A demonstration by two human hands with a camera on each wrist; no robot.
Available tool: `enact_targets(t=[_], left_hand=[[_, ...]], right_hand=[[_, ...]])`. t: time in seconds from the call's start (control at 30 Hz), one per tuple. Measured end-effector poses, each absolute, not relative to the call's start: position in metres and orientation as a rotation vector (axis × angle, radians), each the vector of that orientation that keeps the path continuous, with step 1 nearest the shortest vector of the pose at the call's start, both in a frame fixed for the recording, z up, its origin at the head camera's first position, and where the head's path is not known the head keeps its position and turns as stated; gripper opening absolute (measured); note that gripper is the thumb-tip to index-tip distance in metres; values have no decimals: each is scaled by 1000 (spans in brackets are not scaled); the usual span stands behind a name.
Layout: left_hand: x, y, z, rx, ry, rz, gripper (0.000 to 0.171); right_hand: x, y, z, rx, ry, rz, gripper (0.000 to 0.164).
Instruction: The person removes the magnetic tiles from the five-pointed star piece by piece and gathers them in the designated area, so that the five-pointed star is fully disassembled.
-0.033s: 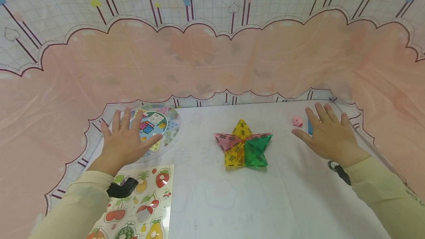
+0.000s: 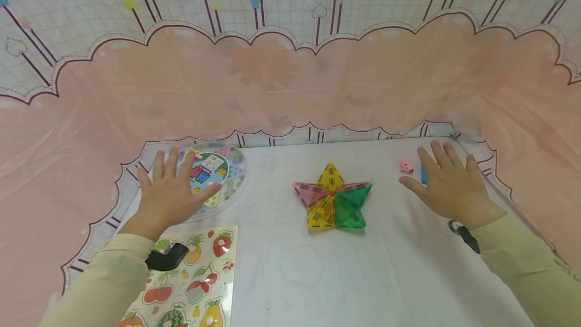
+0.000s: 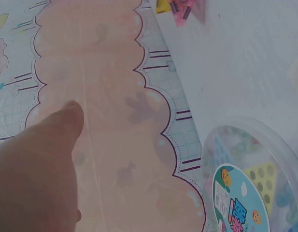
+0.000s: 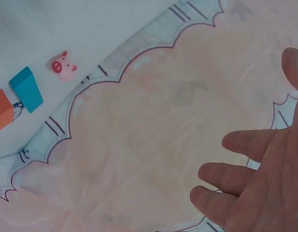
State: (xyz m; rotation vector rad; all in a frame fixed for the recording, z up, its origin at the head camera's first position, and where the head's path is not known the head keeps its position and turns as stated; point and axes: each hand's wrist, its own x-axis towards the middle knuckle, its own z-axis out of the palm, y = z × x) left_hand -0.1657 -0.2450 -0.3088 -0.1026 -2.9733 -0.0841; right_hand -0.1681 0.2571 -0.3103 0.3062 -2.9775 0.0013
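Note:
My left hand [image 2: 170,196] hovers, fingers spread, over a round clear box [image 2: 238,185] of small coloured pieces with a printed label. My right hand [image 2: 451,185] is raised with its fingers spread and holds nothing. Close to it are a small pink pig figure [image 2: 407,166] and a blue block [image 2: 424,174], partly hidden by the hand in the head view. Between the hands lies a star [image 2: 334,198] of translucent yellow, pink and green tiles. In the right wrist view an orange block [image 4: 2,110] appears beside the blue one.
A fruit-picture board [image 2: 213,266] lies at the front left, partly covered by the left forearm. The white table [image 2: 290,266] is enclosed by a pink and white printed cloth [image 2: 290,85] at the back and sides.

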Motion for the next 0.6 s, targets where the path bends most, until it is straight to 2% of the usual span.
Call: enact_targets(t=[0.6], left_hand=[[-168, -239, -316, -126, -2941, -153, 98]], right_hand=[[-168, 255, -310, 309, -2993, 38, 86]])
